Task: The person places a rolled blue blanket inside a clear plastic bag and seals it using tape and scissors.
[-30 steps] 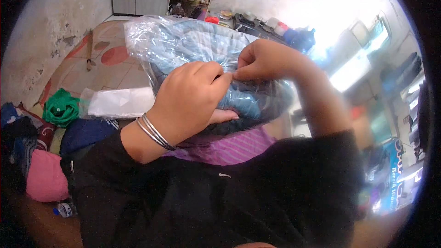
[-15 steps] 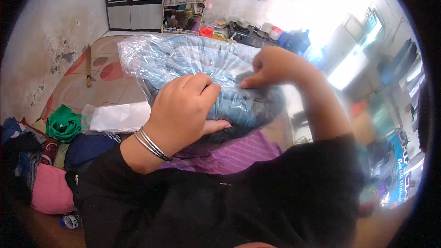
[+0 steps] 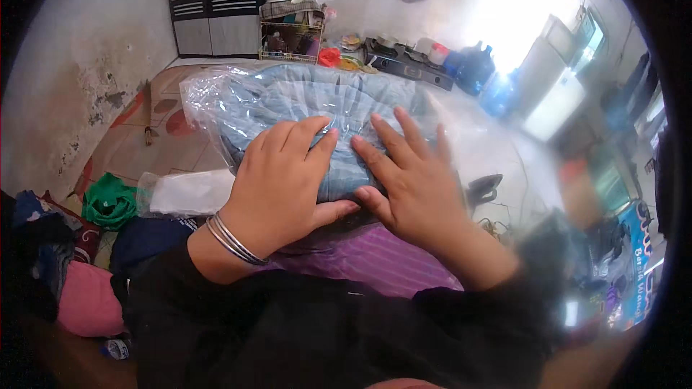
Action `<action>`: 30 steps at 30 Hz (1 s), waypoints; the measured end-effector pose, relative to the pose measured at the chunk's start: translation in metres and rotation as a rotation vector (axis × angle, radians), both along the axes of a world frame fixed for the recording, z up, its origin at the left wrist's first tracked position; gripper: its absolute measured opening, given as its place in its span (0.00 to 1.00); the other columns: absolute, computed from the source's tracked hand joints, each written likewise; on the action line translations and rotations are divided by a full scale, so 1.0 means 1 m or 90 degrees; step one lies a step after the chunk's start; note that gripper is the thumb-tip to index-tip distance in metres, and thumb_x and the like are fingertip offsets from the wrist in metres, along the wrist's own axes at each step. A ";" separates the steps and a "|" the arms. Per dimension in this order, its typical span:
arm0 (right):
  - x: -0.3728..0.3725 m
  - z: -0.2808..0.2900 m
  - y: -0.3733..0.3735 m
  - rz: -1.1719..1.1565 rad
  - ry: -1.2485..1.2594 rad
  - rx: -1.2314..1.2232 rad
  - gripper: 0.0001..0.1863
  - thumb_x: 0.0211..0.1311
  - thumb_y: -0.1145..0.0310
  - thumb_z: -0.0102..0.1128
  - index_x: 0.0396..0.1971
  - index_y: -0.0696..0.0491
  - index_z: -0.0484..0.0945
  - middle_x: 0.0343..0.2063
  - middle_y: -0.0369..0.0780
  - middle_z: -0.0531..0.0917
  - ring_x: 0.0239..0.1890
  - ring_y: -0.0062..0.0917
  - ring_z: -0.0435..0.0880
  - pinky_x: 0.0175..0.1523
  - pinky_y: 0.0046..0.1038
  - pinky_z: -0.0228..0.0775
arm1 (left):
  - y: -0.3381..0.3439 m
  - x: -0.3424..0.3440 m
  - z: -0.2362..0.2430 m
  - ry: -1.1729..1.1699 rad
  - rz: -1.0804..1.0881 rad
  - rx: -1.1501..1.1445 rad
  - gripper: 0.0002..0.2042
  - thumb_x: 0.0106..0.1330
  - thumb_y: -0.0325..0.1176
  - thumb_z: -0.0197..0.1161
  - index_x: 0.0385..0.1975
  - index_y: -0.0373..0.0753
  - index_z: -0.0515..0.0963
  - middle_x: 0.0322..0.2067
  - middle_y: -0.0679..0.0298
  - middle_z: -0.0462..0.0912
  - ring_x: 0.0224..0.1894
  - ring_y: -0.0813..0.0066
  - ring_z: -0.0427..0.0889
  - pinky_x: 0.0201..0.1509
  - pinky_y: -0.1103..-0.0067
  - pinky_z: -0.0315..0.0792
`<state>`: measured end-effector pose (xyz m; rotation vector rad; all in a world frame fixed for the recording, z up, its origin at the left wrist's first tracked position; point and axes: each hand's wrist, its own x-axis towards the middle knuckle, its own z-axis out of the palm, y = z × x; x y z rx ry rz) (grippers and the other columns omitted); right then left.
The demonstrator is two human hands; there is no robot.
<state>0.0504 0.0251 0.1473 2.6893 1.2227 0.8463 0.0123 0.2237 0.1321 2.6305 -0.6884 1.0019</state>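
Note:
In front of me lies folded blue-grey cloth (image 3: 310,94) inside a clear plastic bag (image 3: 205,94). My left hand (image 3: 285,173), with silver bangles on its wrist, rests on the bag's near left part, fingers stretched forward and thumb pointing right. Beside it my right hand (image 3: 411,180) lies on the bag with its fingers spread. The two thumbs almost meet over the cloth. Neither hand grips anything. Under the bag's near side shows a purple striped cloth (image 3: 367,259).
To the left lie a stack of clear plastic bags (image 3: 191,193), a green cloth bundle (image 3: 108,200), and a pink cloth (image 3: 90,299). A clothes iron (image 3: 484,189) stands right of the bag. Farther back are a gas stove (image 3: 407,65), blue water jugs (image 3: 472,68) and a wire rack (image 3: 290,36).
My right hand was raised over the bag's right part with fingers curled; it has come down, spread flat on the bag nearer my left hand. The left hand stays in place.

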 end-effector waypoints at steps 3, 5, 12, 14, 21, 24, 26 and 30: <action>-0.005 0.002 -0.014 -0.038 -0.001 0.014 0.26 0.58 0.48 0.50 0.53 0.45 0.72 0.60 0.43 0.64 0.66 0.41 0.54 0.61 0.61 0.41 | -0.003 -0.002 0.002 0.014 -0.007 0.002 0.34 0.46 0.52 0.66 0.48 0.30 0.71 0.52 0.54 0.68 0.49 0.55 0.69 0.54 0.66 0.62; -0.007 0.002 -0.026 -0.059 -0.007 0.026 0.24 0.58 0.50 0.50 0.53 0.44 0.72 0.60 0.43 0.64 0.65 0.43 0.55 0.62 0.59 0.41 | -0.004 -0.003 0.004 0.009 0.010 0.013 0.34 0.48 0.54 0.64 0.48 0.30 0.71 0.52 0.54 0.68 0.50 0.54 0.69 0.54 0.66 0.62; 0.032 -0.006 -0.105 -0.049 -0.131 0.449 0.29 0.47 0.61 0.65 0.53 0.48 0.71 0.52 0.48 0.70 0.56 0.39 0.67 0.57 0.44 0.61 | -0.018 0.002 0.019 -0.018 0.108 0.052 0.33 0.56 0.59 0.54 0.47 0.31 0.73 0.51 0.52 0.70 0.51 0.54 0.69 0.55 0.59 0.59; 0.052 -0.003 -0.113 -0.087 0.135 0.725 0.36 0.45 0.62 0.68 0.58 0.50 0.65 0.45 0.48 0.72 0.44 0.29 0.72 0.44 0.31 0.71 | -0.029 0.010 0.024 -0.032 0.077 0.049 0.33 0.56 0.58 0.54 0.48 0.31 0.72 0.52 0.51 0.70 0.52 0.54 0.68 0.56 0.57 0.58; 0.108 0.004 -0.118 0.054 0.662 0.730 0.26 0.50 0.70 0.60 0.53 0.54 0.71 0.18 0.33 0.73 0.18 0.16 0.69 0.22 0.16 0.59 | -0.083 0.046 0.024 0.099 0.027 0.074 0.34 0.60 0.57 0.51 0.57 0.32 0.64 0.57 0.47 0.65 0.61 0.51 0.62 0.63 0.56 0.53; 0.105 0.022 -0.117 0.018 0.539 0.722 0.18 0.51 0.73 0.56 0.45 0.56 0.78 0.17 0.31 0.73 0.15 0.13 0.66 0.20 0.17 0.57 | -0.094 0.045 0.018 0.105 0.031 0.114 0.35 0.61 0.58 0.50 0.58 0.32 0.63 0.58 0.45 0.64 0.62 0.50 0.61 0.63 0.57 0.54; 0.105 0.029 -0.124 0.024 0.515 0.822 0.14 0.52 0.74 0.56 0.40 0.56 0.80 0.16 0.29 0.71 0.14 0.12 0.65 0.19 0.18 0.55 | -0.097 0.045 0.019 0.105 0.008 0.112 0.35 0.61 0.58 0.50 0.58 0.32 0.62 0.58 0.45 0.63 0.62 0.50 0.60 0.63 0.57 0.54; 0.114 0.028 -0.135 0.170 0.663 0.924 0.12 0.55 0.75 0.54 0.40 0.57 0.80 0.16 0.28 0.71 0.14 0.13 0.63 0.20 0.18 0.53 | -0.098 0.046 0.022 0.126 -0.014 0.119 0.36 0.61 0.59 0.49 0.59 0.33 0.62 0.59 0.45 0.63 0.63 0.50 0.60 0.63 0.58 0.54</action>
